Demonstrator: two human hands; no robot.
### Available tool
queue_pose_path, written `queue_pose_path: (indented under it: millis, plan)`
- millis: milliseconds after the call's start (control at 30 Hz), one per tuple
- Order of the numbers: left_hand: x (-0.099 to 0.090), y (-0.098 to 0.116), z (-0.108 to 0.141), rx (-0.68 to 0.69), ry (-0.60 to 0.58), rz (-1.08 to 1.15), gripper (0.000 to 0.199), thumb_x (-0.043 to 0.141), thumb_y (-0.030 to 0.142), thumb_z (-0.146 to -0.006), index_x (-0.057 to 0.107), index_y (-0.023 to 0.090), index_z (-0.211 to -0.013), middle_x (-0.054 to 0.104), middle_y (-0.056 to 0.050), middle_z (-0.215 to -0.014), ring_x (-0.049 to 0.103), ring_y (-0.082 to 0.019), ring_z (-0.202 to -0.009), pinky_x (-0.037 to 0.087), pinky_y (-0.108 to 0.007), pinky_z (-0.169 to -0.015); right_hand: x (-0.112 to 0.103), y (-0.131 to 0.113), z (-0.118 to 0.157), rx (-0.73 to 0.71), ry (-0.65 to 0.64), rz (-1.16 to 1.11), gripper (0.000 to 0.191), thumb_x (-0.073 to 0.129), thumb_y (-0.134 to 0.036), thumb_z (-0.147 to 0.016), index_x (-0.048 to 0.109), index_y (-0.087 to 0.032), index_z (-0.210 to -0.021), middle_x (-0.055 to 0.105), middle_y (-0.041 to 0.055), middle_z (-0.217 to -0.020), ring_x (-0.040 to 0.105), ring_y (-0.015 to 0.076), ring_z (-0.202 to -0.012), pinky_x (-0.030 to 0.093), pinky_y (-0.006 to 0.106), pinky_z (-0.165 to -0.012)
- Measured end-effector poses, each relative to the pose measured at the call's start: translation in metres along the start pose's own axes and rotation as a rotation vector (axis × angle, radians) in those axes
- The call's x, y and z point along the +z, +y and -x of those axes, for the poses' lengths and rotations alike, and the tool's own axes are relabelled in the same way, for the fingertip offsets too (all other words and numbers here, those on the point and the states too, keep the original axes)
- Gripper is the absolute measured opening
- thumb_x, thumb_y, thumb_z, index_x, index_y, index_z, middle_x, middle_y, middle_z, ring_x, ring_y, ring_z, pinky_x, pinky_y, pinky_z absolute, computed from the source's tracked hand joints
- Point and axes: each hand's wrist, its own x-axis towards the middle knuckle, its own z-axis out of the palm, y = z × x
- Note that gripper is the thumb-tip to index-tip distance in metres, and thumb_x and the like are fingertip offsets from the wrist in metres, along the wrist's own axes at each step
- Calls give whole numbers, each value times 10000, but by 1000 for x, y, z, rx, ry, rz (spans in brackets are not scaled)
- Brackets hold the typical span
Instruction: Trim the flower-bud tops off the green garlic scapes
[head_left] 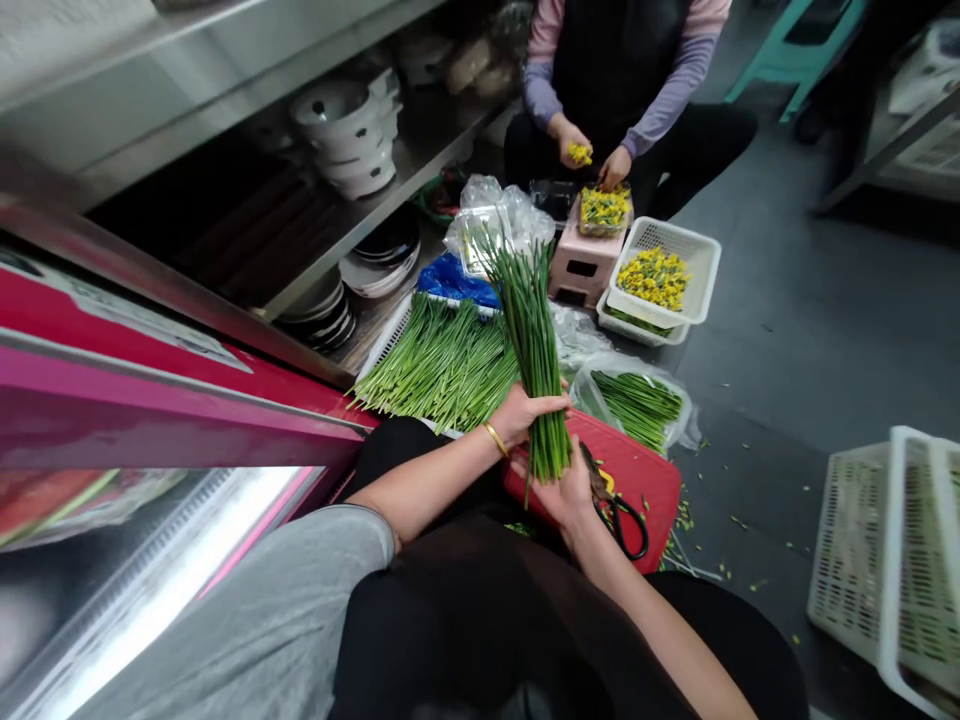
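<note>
A thick upright bunch of long green chive stems (536,340) stands before me, tips fanned upward. My left hand (519,413) is closed around its lower part, thumb across the front. Palm up, my right hand (562,490) cups the cut ends, thumb on one side and fingers underneath. Black-handled scissors (634,530) lie on a red plastic surface (652,490) beside my right wrist; their blades are partly hidden. Left of the bunch, a white tray (386,340) holds many loose stems (450,365). More stems (637,405) lie in a clear plastic bag (682,420) on the right.
Opposite, a person (622,80) handles yellow flower buds over a clear box (600,225) on a pink stool (577,260). A white basket (709,270) holds more buds. Metal shelving (420,180) with bowls (352,140) runs along the left. White crates (847,550) stand at right.
</note>
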Motion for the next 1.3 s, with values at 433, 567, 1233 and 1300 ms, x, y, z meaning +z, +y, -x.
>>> queue_pose_path:
  millis: [433,567,1233,1300]
  plan:
    - [-1,29,65,-312,-222,-165,381,824,236,-470,588,101,-737,642,-33,-586,595,-124,-486,484,-239,-498,40,-103,76,-613,244,1106,612,782,-529,-600,661,-193,-1096,703,87,-948,644,241,-874,498,394,-819]
    - [14,29,78,-314,-350,-168,388,825,206,-471,590,112,-766,624,-4,-563,601,-131,-496,511,-256,-531,76,-101,73,-599,102,945,564,765,-561,-589,656,-169,-980,701,69,-936,641,230,-890,499,389,-844]
    - [-10,7,110,-510,-651,204,502,588,198,-584,652,54,-1061,745,-151,-906,703,-301,-878,514,-421,-838,90,-59,133,-435,-34,585,486,744,-535,-662,505,-225,-951,540,-53,-422,344,118,-207,242,231,-175]
    - [-12,5,109,-541,-639,239,525,573,221,-581,646,51,-1072,743,-154,-916,697,-308,-901,508,-420,-842,89,-58,133,-414,-18,572,503,750,-526,-659,491,-233,-975,535,-61,-422,324,109,-202,223,222,-171]
